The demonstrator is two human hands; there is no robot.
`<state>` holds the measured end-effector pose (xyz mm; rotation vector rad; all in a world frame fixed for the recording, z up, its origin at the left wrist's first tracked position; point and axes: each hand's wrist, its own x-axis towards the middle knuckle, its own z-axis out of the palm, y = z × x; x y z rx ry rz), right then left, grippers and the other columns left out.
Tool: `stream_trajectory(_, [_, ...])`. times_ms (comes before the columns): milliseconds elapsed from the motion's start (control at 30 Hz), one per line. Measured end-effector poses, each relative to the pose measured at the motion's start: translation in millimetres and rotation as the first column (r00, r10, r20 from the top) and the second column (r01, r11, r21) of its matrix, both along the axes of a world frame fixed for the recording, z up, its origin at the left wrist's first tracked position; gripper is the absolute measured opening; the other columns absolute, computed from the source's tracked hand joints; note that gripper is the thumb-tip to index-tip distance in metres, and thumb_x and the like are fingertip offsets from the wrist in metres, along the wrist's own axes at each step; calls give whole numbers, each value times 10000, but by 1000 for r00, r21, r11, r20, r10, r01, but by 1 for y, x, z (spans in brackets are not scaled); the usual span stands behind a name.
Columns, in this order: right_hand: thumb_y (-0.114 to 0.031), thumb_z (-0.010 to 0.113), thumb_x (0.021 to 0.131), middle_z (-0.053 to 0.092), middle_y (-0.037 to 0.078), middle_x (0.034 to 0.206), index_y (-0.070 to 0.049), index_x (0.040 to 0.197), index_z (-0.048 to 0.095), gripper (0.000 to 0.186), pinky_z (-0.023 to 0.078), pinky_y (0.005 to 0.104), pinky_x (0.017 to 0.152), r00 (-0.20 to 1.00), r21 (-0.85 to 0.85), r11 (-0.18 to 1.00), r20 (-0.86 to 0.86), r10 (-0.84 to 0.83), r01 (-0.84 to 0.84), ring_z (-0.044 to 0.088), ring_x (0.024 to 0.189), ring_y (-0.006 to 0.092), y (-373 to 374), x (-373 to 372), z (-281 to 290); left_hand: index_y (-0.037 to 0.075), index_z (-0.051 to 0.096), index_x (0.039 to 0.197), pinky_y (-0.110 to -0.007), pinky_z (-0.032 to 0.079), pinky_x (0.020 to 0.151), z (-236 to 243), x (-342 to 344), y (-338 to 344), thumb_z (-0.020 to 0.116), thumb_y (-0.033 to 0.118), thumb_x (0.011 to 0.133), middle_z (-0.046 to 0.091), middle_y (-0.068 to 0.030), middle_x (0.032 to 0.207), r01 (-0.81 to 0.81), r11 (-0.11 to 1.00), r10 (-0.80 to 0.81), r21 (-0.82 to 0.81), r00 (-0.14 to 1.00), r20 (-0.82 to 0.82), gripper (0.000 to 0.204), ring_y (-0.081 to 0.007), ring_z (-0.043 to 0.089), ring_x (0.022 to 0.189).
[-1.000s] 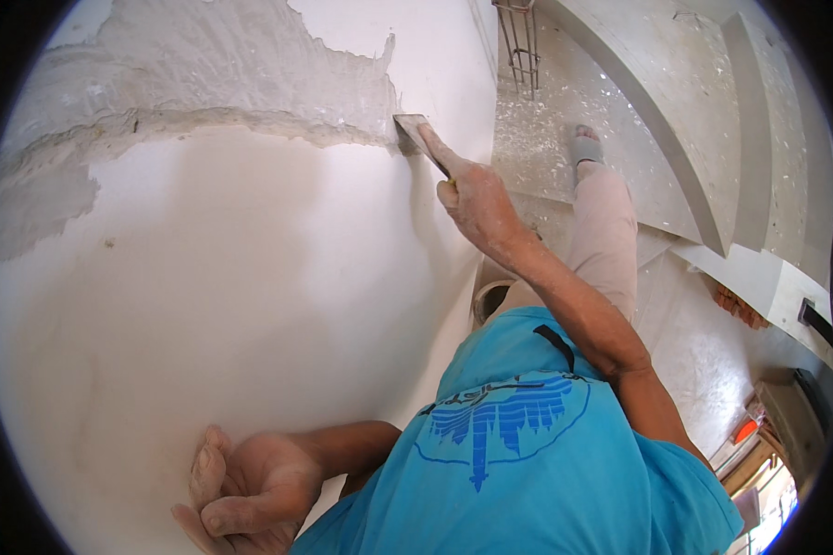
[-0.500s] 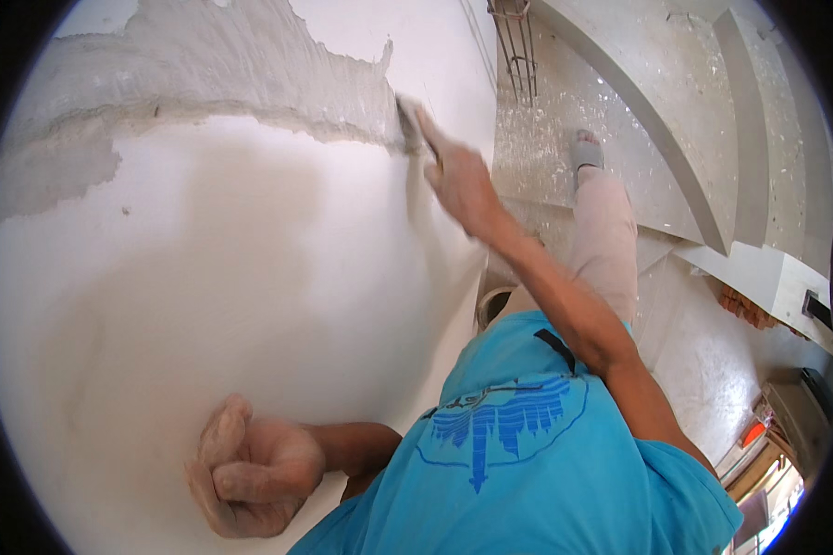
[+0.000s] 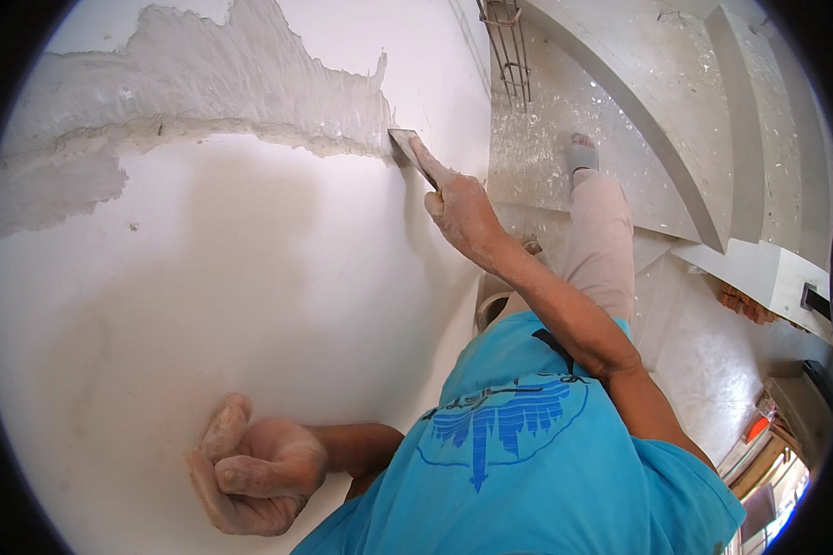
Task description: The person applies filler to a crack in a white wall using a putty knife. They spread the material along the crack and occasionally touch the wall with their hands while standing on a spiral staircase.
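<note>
My right hand (image 3: 463,215) grips a flat metal putty knife (image 3: 405,143), index finger stretched along it, its blade against the right end of a rough grey plaster band (image 3: 204,69) across the white wall (image 3: 204,277). The band has ragged edges and a groove along its lower side. At the lower left, my left hand (image 3: 259,472) is half curled with fingers loosely apart and nothing visible in them, at the wall surface or just off it; I cannot tell whether it touches.
Curved concrete steps (image 3: 745,129) rise on the right, rebar (image 3: 514,51) protrudes at the top. My foot (image 3: 583,153) is on speckled floor. A round container (image 3: 491,310) is partly hidden beside my leg. Bricks (image 3: 745,303) sit under a ledge; assorted objects lie at lower right.
The putty knife swung slightly up, blurred, then came back down onto the band's right end. My left hand has shifted a little upward, its fingers a bit more curled.
</note>
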<state>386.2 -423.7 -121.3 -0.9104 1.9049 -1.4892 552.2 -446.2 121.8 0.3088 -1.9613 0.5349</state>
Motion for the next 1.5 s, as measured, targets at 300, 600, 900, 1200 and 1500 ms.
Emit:
stream_trajectory(300, [-14,449,786,548,236,683,-63,1526,287,760,475,449,641,1000,43,999,29,3,-4,540,579,330,-3,-5,2,-165,577,930,-294,514,493,-8,5,6,460,33,966,613,-175,561,94,985,-97,142,995,16,233,-213,565,423])
stream_trajectory(600, [-45,488,778,529,115,670,-153,1544,298,797,481,365,547,929,-14,998,366,55,-54,530,527,200,2,0,14,-55,605,1199,-378,561,729,-71,-26,8,604,47,921,652,-226,1071,-185,422,-281,887,904,323,296,-308,684,895])
stream_trajectory(900, [-103,544,864,603,226,862,-142,1502,379,660,479,377,790,962,-109,994,272,38,-8,569,767,289,1,-2,10,-102,568,1176,-510,479,828,-155,-105,-5,469,207,994,637,-299,1059,-568,407,-16,716,779,627,372,-439,623,948])
stream_trajectory(1200, [-110,503,952,636,266,1001,-82,1498,377,561,475,393,858,948,-111,990,295,120,-91,617,915,346,5,-12,7,-26,599,754,-522,458,689,-180,-129,-27,500,134,945,638,-238,732,-668,472,66,575,678,732,268,-437,612,730])
stream_trajectory(1500, [-106,541,907,653,277,901,-89,1505,361,625,483,430,845,968,-155,987,241,74,-36,649,839,390,-11,-12,-17,-38,597,738,-516,471,677,-188,-139,-37,520,130,924,639,-261,717,-650,502,79,570,691,719,263,-436,623,706])
